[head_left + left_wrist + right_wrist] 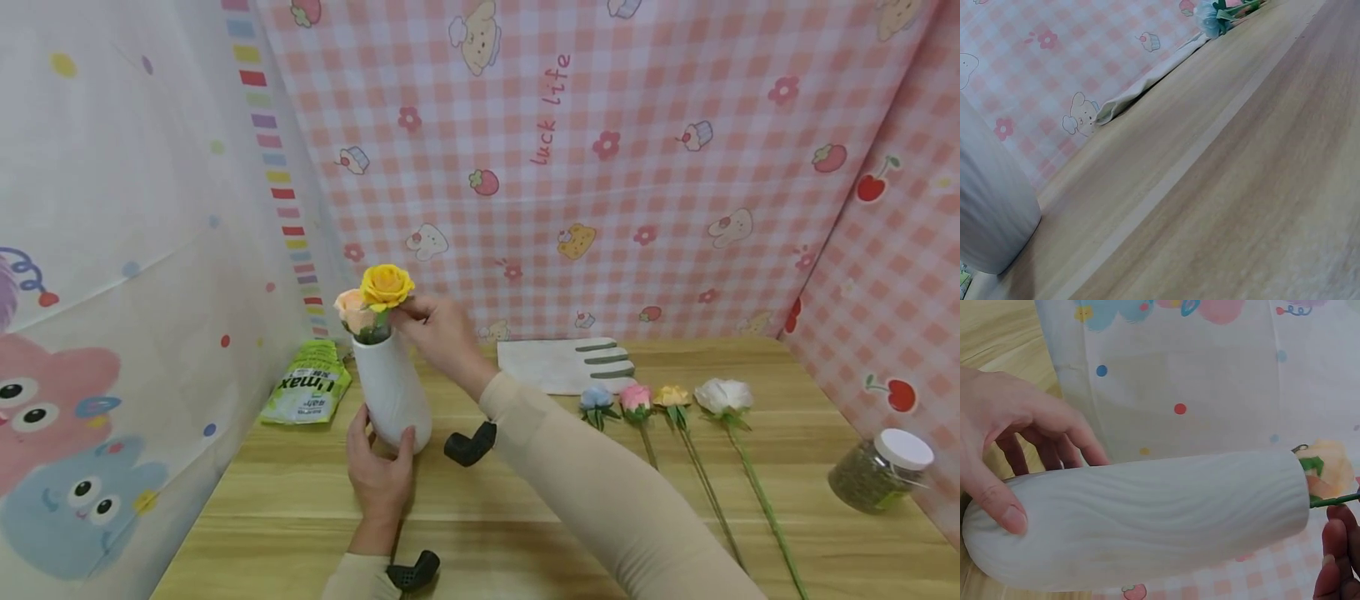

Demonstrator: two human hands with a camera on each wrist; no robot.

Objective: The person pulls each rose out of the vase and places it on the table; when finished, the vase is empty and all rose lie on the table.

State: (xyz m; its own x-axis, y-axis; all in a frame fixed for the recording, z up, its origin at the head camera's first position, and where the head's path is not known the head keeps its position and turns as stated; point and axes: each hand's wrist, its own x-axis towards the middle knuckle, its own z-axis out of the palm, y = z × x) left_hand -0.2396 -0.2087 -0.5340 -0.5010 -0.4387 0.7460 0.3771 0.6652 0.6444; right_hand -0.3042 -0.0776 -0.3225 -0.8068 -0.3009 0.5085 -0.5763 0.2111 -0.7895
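A white vase with a wavy relief stands on the left of the table. Around its lower part my left hand holds it, thumb on one side and fingers on the other. A peach rose sits in the mouth, its stem hidden inside the vase. Just above the rim, my right hand pinches the yellow rose by its stem below the bloom. The right wrist view shows the green stem at the rim, with the right fingertips right at it.
To the right lie a blue flower, a pink flower, a yellow-orange flower and a white flower. Behind them is a white glove. A green packet lies left of the vase; a lidded jar stands far right.
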